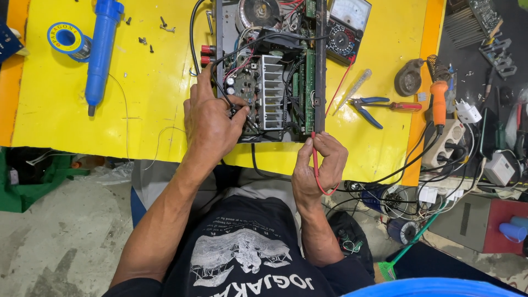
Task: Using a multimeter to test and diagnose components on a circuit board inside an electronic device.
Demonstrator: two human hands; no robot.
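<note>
The left hand pinched a black probe onto the board inside the open chassis; the right hand gripped the red probe at its near edge — meter beyond, on the counter.

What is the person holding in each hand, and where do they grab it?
The right hand pinches a red test probe along its thin shaft. The left hand holds a black probe at its tip end.

Table top: smooth yellow painted sheet, slight sheen. Open chassis: matt grey metal w/ ribbed bare-alu heatsink. Red probe in right hand: glossy plastic. Desoldering pump: shiny blue plastic. Pliers: steel, rubbery blue grips
</note>
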